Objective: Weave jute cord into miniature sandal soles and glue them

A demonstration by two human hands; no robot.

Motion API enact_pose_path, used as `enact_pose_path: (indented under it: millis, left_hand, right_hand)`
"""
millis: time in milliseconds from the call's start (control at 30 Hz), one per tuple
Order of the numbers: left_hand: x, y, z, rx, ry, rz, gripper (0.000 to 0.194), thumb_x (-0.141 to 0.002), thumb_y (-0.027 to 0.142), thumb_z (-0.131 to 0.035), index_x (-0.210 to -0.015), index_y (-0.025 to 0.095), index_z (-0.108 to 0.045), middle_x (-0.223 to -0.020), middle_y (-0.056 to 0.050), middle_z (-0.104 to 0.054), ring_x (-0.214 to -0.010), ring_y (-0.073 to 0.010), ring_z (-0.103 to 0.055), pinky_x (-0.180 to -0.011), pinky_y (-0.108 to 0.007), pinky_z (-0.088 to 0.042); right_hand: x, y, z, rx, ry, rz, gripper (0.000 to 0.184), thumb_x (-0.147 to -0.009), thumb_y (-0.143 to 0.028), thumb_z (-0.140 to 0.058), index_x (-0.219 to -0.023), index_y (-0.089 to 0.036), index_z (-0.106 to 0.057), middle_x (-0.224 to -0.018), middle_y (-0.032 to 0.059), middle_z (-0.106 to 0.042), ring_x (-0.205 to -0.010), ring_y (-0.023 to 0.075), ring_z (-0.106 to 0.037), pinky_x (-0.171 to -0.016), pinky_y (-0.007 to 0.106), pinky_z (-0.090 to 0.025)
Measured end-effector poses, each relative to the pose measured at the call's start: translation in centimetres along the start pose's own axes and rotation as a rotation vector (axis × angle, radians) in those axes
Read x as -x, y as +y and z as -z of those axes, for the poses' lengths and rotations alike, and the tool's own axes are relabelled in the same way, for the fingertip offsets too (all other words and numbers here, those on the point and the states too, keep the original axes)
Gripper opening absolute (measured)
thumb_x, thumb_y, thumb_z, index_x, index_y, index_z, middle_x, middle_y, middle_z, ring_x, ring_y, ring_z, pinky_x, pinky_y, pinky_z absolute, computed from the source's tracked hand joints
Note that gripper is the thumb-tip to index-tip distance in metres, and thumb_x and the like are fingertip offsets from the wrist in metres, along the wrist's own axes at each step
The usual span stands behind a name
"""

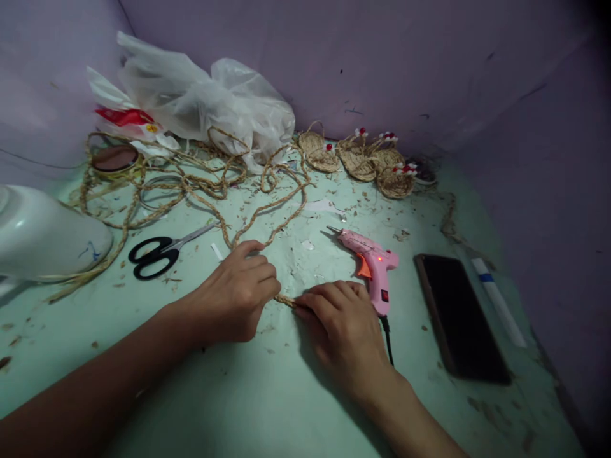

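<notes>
A braided straw cord (286,299) is stretched between my two hands, low over the green tabletop. My left hand (243,289) is closed around it, fingers curled in. At the other side of the short span, my right hand (341,318) pinches the cord between thumb and fingers. From my left hand the braid runs back in loose loops (205,184) across the table. Just beyond my right hand lies a pink glue gun (370,257) on its side, its small light glowing. Black-handled scissors (165,253) rest left of my left hand.
Woven straw pieces with red and white beads (363,159) sit by the wall. A clear plastic bag (205,102) stands at the back left, a white bottle (48,232) at the left. To the right lie a phone (461,318) and a white stick-like object (499,302).
</notes>
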State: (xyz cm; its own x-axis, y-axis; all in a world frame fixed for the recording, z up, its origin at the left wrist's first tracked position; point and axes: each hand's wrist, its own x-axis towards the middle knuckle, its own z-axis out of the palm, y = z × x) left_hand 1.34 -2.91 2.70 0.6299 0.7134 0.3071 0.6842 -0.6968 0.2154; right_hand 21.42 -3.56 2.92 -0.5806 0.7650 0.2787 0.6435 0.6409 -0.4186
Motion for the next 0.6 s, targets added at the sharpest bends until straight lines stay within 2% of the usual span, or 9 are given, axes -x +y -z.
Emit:
enact_pose_path:
  millis: [167, 300, 433, 500, 600]
  left_hand:
    - [0.1, 0.0, -0.2, 0.034, 0.015, 0.009, 0.017, -0.073, 0.006, -0.047, -0.067, 0.015, -0.060, -0.061, -0.002, -0.053, -0.065, -0.0162, -0.047, -0.096, -0.047, -0.035]
    - [0.2, 0.2, 0.7, 0.179, 0.008, 0.104, 0.013, -0.073, 0.010, -0.050, -0.074, 0.015, -0.062, -0.069, -0.002, -0.059, -0.071, -0.0160, -0.053, -0.098, -0.047, -0.034]
    - [0.2, 0.4, 1.3, 0.208, 0.182, 0.222, 0.015, -0.072, 0.013, -0.056, -0.086, 0.012, -0.060, -0.080, -0.005, -0.063, -0.079, -0.0175, -0.057, -0.099, -0.045, -0.035]
    - [0.1, 0.5, 1.1, 0.199, 0.194, 0.189, 0.013, -0.074, 0.015, -0.057, -0.086, 0.013, -0.061, -0.082, -0.006, -0.063, -0.080, -0.0178, -0.057, -0.098, -0.045, -0.035]
    - [-0.2, 0.7, 0.3, 0.165, 0.089, 0.076, 0.013, -0.080, 0.015, -0.051, -0.077, 0.015, -0.063, -0.075, -0.004, -0.061, -0.075, -0.0168, -0.055, -0.097, -0.046, -0.033]
  right_hand:
    - [0.0, 0.1, -0.7, -0.108, 0.043, -0.028, 0.017, -0.082, -0.008, -0.052, -0.081, -0.011, -0.068, -0.075, 0.0098, -0.065, -0.073, 0.0220, -0.054, -0.067, 0.037, -0.039]
    - [0.2, 0.0, -0.8, -0.150, 0.078, -0.033, 0.016, -0.080, -0.006, -0.053, -0.078, -0.009, -0.069, -0.074, 0.0108, -0.065, -0.072, 0.0222, -0.053, -0.066, 0.037, -0.040]
    - [0.2, -0.1, -0.8, -0.146, 0.075, -0.036, 0.015, -0.079, -0.006, -0.056, -0.080, -0.010, -0.070, -0.075, 0.0098, -0.066, -0.073, 0.0224, -0.054, -0.066, 0.037, -0.040]
    - [0.0, 0.0, -0.7, -0.121, 0.056, -0.036, 0.015, -0.080, -0.006, -0.056, -0.081, -0.011, -0.070, -0.075, 0.0091, -0.066, -0.073, 0.0226, -0.055, -0.066, 0.037, -0.040]
    - [0.0, 0.2, -0.6, -0.071, 0.027, -0.028, 0.013, -0.081, -0.009, -0.057, -0.079, -0.013, -0.069, -0.074, 0.0076, -0.067, -0.072, 0.0227, -0.056, -0.068, 0.039, -0.039]
